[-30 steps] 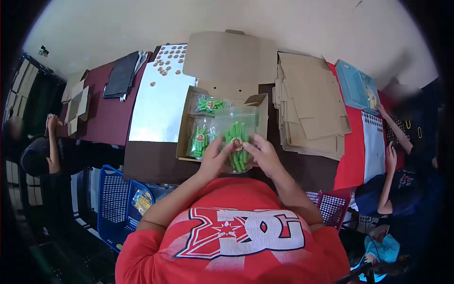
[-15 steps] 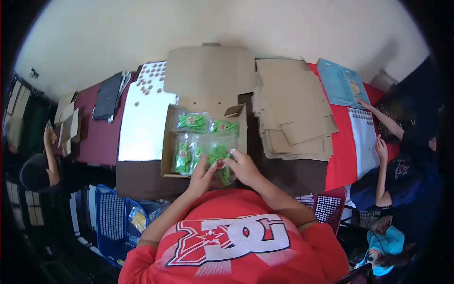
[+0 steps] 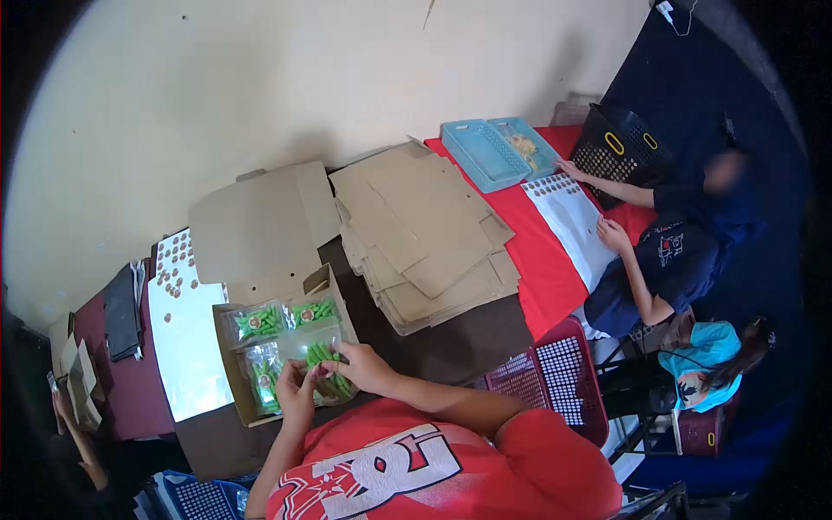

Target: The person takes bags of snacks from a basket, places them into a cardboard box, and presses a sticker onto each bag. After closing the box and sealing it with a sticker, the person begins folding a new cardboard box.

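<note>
A clear plastic bag of green stick-shaped pieces (image 3: 322, 353) is held between my two hands over the near right part of an open cardboard box (image 3: 232, 387). My left hand (image 3: 297, 392) pinches the bag's left side, and my right hand (image 3: 362, 371) grips it from the right, thumb and fingers closed. Inside the box lie similar bags, among them one at the back left (image 3: 258, 321), one at the back right (image 3: 312, 313) and one at the front left (image 3: 266, 379). Round labels show on several. My hands hide part of the held bag.
Left of the box lies a white sheet with round brown stickers (image 3: 189, 364). Flattened cardboard (image 3: 425, 225) is stacked to the right. A co-worker (image 3: 685, 251) sits farther right, by a blue basket (image 3: 481, 156) and a sticker sheet (image 3: 568, 221). A maroon basket (image 3: 568, 373) stands beside me.
The view has swung to the right, so the box and my hands appear farther left and lower. Both hands still hold the bag above the box.
</note>
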`<state>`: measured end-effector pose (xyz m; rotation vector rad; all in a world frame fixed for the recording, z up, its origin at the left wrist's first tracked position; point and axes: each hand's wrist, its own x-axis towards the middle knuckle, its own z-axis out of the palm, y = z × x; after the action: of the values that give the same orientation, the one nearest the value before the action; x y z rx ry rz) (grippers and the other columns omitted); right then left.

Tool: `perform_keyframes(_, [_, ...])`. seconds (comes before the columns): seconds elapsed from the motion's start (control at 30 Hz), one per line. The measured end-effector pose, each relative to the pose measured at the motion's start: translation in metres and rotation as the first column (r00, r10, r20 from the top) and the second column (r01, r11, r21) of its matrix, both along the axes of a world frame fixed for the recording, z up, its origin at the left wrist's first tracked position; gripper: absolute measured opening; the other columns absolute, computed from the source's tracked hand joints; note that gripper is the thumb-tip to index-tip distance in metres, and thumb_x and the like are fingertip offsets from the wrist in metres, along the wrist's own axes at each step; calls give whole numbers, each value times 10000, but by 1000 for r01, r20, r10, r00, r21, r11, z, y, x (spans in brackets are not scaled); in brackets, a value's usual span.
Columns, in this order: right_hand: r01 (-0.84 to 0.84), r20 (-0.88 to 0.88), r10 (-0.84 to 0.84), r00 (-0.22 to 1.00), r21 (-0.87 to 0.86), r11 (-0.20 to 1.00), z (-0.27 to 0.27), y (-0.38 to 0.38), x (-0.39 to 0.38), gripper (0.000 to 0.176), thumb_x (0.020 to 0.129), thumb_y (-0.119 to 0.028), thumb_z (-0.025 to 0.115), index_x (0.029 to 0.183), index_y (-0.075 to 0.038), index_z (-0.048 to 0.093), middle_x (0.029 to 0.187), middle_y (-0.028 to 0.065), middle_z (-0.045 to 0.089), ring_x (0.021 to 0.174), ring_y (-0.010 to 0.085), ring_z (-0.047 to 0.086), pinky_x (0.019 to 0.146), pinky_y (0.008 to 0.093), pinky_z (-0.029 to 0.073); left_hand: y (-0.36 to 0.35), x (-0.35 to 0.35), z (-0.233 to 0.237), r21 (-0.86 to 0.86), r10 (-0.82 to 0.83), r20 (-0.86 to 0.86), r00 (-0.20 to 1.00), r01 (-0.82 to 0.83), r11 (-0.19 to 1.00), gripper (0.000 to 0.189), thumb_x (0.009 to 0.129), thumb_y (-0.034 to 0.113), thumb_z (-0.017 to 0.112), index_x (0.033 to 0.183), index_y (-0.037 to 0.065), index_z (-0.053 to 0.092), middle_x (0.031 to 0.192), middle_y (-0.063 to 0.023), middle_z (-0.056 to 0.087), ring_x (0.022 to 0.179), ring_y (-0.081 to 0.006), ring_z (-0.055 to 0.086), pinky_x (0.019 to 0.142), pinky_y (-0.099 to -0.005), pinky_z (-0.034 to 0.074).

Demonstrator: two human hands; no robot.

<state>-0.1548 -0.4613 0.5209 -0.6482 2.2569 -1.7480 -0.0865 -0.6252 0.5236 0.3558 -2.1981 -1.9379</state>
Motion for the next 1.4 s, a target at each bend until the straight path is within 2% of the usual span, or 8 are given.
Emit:
perform_keyframes(0.17, [-212,285,159,945,169,963,8,5,-13,315,923,-240,595,1112,12,594,871,149,670,779,132,613,688,343,493,-10,-1,2,-193,-24,158,987,54,980,110,904,101,617,929,2,577,842,-56,637,806,-95,583,709,-259,466])
perform_keyframes(0.27, [-91,484,153,862,-150,985,-22,-2,-8,369,945,-216,576,1227,21,552,982,58,642,875,81,585,712,258,495,-16,-1,-18,36,-17,64,998,15,999,147,952,144,561,993,2,566,876,-62,617,830,-112,576,753,-268,471])
perform_keyframes(0.37, [-154,276,100,956,178,972,6,-16,-6,362,948,-243,587,1207,9,567,1034,78,656,937,122,600,798,291,487,-18,1,-3,-36,15,88,996,-12,999,252,909,190,635,1026,-18,552,858,-118,634,775,-152,605,694,-298,482])
perform_keyframes(0.6, [-156,377,206,903,-159,975,-24,-34,-3,292,962,-227,552,1118,19,565,985,108,639,913,134,580,817,302,459,-24,11,-31,33,135,-78,988,-133,991,238,912,194,629,982,-5,519,744,-97,577,671,-139,528,616,-315,440])
perform_keyframes(0.77, [-127,425,164,890,-115,985,-20,-40,-1,284,958,-245,555,1071,15,572,893,101,635,842,137,585,756,308,467,-28,13,-22,107,93,10,996,-94,990,252,906,185,634,1017,-3,507,789,-112,602,726,-156,568,669,-315,462])
perform_keyframes(0.97, [-95,90,87,992,86,992,-34,-43,2,310,950,-285,566,1001,21,573,754,97,600,693,175,565,673,319,469,-22,18,-16,-142,119,3,993,-117,983,290,896,177,645,1042,-30,503,848,-150,624,776,-188,612,703,-321,480])
perform_keyframes(1.13, [-129,206,157,966,-145,981,-21,-38,5,313,951,-286,562,1008,21,564,796,109,591,702,172,536,669,314,457,-19,17,-26,288,97,17,995,-98,952,287,922,161,621,1092,-19,475,951,-120,598,895,-147,576,778,-300,467])
perform_keyframes(1.4, [-186,167,167,972,109,977,14,-29,3,431,868,-304,669,1110,27,536,965,182,652,911,269,649,807,354,481,-21,18,-8,295,-52,32,998,40,955,260,958,108,557,1172,8,449,1096,-74,561,1005,-121,541,867,-274,452])
